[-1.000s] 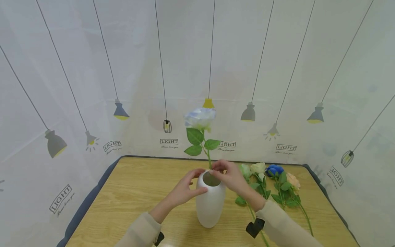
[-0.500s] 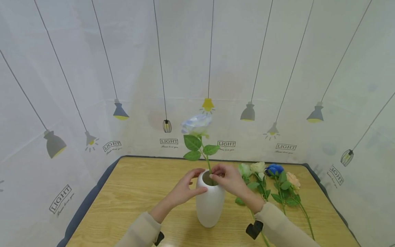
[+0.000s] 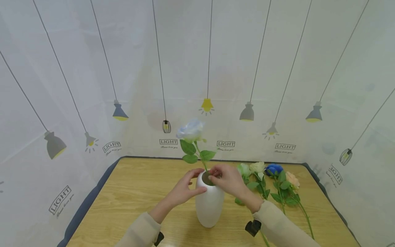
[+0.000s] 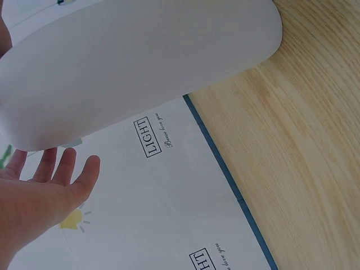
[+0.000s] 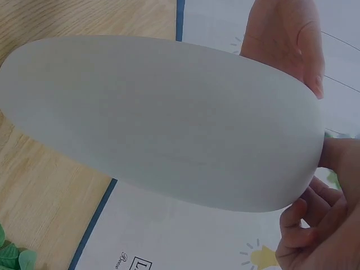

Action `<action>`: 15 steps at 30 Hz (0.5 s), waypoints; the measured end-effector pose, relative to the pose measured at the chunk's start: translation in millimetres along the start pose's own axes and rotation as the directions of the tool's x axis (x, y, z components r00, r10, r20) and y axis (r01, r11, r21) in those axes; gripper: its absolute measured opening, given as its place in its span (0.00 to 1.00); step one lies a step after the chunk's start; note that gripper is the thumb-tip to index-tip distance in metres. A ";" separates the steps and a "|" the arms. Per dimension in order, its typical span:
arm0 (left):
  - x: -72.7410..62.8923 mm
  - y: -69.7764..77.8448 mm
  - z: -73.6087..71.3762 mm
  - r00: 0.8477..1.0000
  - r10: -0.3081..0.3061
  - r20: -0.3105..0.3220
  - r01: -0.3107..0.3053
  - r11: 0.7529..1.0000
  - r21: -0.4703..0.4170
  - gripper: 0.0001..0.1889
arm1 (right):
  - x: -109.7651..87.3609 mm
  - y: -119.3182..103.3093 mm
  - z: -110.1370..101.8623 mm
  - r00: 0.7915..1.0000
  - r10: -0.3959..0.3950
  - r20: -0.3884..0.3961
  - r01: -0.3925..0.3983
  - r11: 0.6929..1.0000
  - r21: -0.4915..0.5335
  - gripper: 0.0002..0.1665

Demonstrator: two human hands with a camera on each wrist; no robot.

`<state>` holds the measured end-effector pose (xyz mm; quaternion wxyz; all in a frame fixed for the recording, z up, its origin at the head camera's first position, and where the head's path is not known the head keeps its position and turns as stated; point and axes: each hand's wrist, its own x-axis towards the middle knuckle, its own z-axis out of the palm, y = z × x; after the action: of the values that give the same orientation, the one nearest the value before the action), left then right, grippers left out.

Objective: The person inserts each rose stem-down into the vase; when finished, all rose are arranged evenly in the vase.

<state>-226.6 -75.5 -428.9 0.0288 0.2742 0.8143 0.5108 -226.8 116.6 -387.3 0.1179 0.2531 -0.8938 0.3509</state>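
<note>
A white vase (image 3: 210,206) stands upright on the wooden table. Its rim lies between the thumb and fingers of my left hand (image 3: 182,190), which holds it from the left. A pale blue-white rose (image 3: 190,130) with green leaves leans left, its stem running down into the vase mouth. At the right side of the mouth my right hand (image 3: 229,181) pinches the stem with curled fingers; the vase hides the exact contact in the right wrist view. The left wrist view shows the left hand's fingers (image 4: 84,177) spread beside the vase's top.
To the right lie several more roses: a pale green one (image 3: 243,169), a cream one (image 3: 257,167), a blue one (image 3: 273,169) and a peach one (image 3: 292,179), stems pointing toward the front. A white printed backdrop (image 3: 142,103) surrounds the table (image 3: 135,185).
The pale rose has dropped lower and its head has tilted further left. My right hand has shifted slightly left at the vase mouth. The left hand and the vase have stayed in place.
</note>
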 end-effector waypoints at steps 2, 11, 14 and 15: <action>-0.2 0.5 -0.3 1.000 -0.008 -0.002 0.008 1.000 -0.004 0.32 | 0.4 0.7 0.0 1.000 -0.007 0.001 0.007 1.000 0.010 0.03; -7.2 28.5 -6.0 1.000 -0.019 0.016 0.019 0.999 -0.044 0.30 | 1.3 5.6 -3.9 0.994 0.109 -0.006 -0.105 0.965 0.239 0.07; -9.3 36.7 -7.8 0.999 -0.032 0.028 0.034 0.998 -0.048 0.30 | 3.2 7.7 -5.2 0.989 0.148 -0.022 -0.135 0.944 0.301 0.09; -9.7 37.8 -8.2 0.999 -0.036 0.031 0.038 0.998 -0.046 0.30 | 4.1 8.2 -5.4 0.988 0.154 -0.029 -0.137 0.940 0.313 0.09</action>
<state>-205.2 -74.4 -395.2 0.0570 0.2662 0.8065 0.5249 -234.5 123.9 -386.5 0.0742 0.1924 -0.8403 0.5014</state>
